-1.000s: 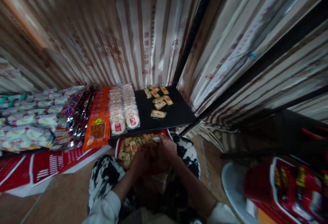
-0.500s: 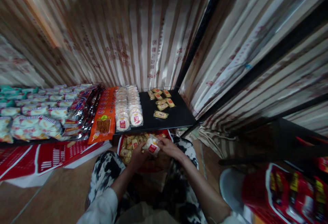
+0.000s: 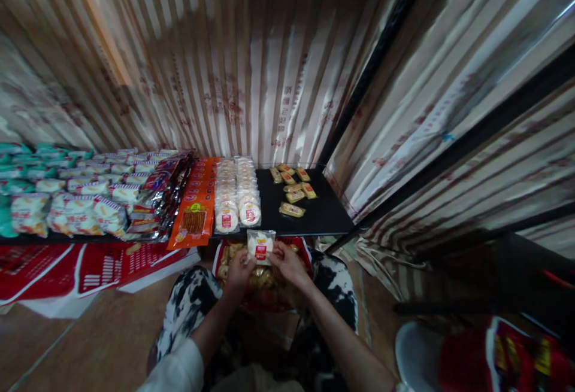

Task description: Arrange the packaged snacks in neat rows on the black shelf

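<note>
Between my two hands is a white rice cracker packet (image 3: 260,247) in clear wrap with a red label, held upright. My left hand (image 3: 241,267) pinches its left edge, and my right hand (image 3: 287,260) grips its right edge. Below them an open red bag (image 3: 306,254) holds several yellow-wrapped snacks (image 3: 265,275), partly hidden by my hands. Just beyond, on the black shelf (image 3: 274,219), two rows of similar rice cracker packets (image 3: 250,211) stand lined up. Loose yellow-wrapped snacks (image 3: 291,209) lie on the shelf to their right.
Left along the shelf are an orange snack bag (image 3: 194,212), dark shiny packets (image 3: 155,200), white packets (image 3: 108,215) and green packets (image 3: 18,187). A striped curtain (image 3: 215,81) hangs behind. Black frame bars (image 3: 372,75) slope at right, above a grey stool (image 3: 415,356) and red packages (image 3: 516,356).
The rice cracker packet has risen slightly and turned from tilted to upright, its label facing me. My hands now grip its two sides. The view has shifted a little.
</note>
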Demonstrator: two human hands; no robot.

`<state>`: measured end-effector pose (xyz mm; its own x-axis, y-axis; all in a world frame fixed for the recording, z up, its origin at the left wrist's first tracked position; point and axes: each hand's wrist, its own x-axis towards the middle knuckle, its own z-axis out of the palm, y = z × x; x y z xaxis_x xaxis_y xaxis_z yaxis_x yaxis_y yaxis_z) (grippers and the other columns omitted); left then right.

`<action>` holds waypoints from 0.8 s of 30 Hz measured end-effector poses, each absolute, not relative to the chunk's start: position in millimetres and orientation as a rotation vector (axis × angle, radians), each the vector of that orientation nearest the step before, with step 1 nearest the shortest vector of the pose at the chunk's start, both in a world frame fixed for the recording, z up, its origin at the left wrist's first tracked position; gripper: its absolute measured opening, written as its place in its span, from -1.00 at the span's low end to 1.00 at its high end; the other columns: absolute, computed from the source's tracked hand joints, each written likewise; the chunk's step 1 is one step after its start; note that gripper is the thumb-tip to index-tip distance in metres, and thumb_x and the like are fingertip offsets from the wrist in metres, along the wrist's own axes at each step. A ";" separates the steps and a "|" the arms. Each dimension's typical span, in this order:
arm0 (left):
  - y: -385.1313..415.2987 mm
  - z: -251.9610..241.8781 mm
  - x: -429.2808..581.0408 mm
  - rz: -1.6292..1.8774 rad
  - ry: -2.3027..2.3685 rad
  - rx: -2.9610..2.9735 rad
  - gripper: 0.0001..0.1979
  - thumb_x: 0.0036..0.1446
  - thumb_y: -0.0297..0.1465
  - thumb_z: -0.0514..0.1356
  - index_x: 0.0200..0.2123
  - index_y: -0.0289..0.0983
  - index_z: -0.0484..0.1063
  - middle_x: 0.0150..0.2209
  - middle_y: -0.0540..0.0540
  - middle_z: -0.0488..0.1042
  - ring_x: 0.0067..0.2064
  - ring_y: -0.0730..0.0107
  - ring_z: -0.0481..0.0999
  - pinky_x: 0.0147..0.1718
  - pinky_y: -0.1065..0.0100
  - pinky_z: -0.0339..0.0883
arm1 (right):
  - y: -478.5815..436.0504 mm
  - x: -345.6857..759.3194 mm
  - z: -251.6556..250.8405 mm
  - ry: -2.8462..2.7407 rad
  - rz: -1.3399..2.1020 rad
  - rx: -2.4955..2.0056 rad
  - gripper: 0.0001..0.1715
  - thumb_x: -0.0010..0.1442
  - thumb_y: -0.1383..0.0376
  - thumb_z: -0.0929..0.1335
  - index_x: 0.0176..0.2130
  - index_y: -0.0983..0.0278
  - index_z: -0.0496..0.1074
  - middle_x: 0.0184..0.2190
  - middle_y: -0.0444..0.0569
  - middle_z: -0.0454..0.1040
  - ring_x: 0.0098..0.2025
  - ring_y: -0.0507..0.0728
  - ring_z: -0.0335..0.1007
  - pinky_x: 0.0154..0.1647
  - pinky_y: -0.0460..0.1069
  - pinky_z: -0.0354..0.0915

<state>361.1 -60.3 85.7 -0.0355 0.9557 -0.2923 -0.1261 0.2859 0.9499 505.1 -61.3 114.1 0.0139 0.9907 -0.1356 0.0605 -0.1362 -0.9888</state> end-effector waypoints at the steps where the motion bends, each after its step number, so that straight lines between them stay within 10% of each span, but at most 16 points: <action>1: -58.0 87.7 360.7 1.085 1.288 0.904 -0.59 -0.21 -0.20 0.26 -0.31 -0.31 0.32 -0.37 -0.11 0.49 -0.39 0.32 0.50 -0.49 0.36 0.37 | -58.7 503.7 116.8 -1.187 1.265 -1.359 -0.71 -0.02 0.14 0.39 -0.30 0.23 0.35 -0.39 -0.05 0.54 -0.31 0.14 0.49 -0.20 0.08 0.39; 12: -43.0 114.2 355.6 1.150 1.673 1.865 -0.62 0.06 -0.50 -0.02 -0.04 -0.35 0.36 -0.02 -0.26 0.31 0.01 0.18 0.36 0.01 0.12 0.27 | 1.2 501.0 113.2 -1.286 1.093 -1.460 -0.78 0.00 0.25 0.32 -0.28 0.25 0.35 -0.42 -0.12 0.48 -0.39 0.05 0.42 -0.30 -0.03 0.35; 24: -21.5 100.5 364.2 0.861 1.756 2.254 -0.50 0.05 -0.62 -0.05 0.08 -0.39 0.31 0.16 -0.35 0.21 0.18 0.04 0.19 0.02 0.09 0.27 | 22.1 492.9 117.4 -1.571 0.656 -1.831 -0.75 0.09 0.26 0.31 -0.21 0.27 0.45 -0.36 -0.05 0.41 -0.41 0.04 0.34 -0.33 -0.08 0.27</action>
<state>364.2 -21.5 100.5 0.1464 0.9287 0.3407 0.8381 -0.2994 0.4561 492.9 22.1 117.4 0.1648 0.9859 0.0296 0.6718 -0.0902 -0.7352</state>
